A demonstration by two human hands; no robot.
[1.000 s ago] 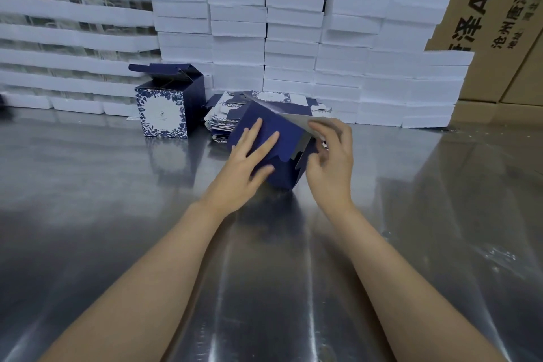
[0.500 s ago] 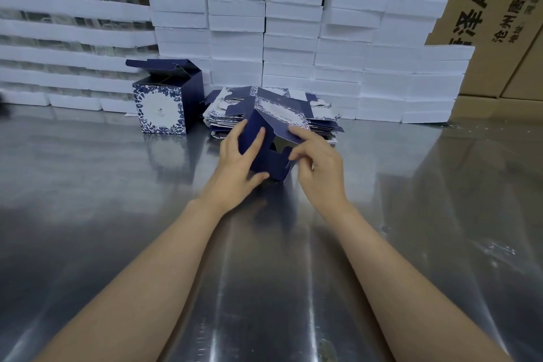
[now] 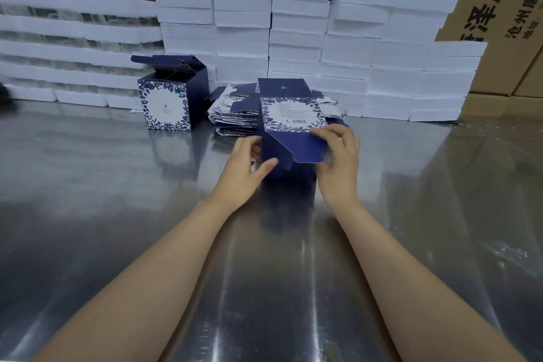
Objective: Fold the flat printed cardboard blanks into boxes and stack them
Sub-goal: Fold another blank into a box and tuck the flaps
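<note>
Between my hands stands a half-formed navy box [image 3: 289, 126] with a white floral panel facing me and its bottom flaps toward me. My left hand [image 3: 245, 169] grips its left side, thumb pressed on a blue flap. My right hand [image 3: 338, 163] grips the right edge, fingers curled over the wide flap. Behind it lies a pile of flat printed blanks [image 3: 235, 114]. A finished navy floral box [image 3: 170, 97] stands upright to the left, its lid flaps open.
The shiny metal table [image 3: 117, 185] stretches around and toward me. White foam slabs [image 3: 293, 23] are stacked in a wall along the back. Brown shipping cartons [image 3: 499, 9] rise behind them at the right.
The box has been turned so its white printed panel faces me and stands more upright. Both hands shifted from its upper faces to its lower flaps.
</note>
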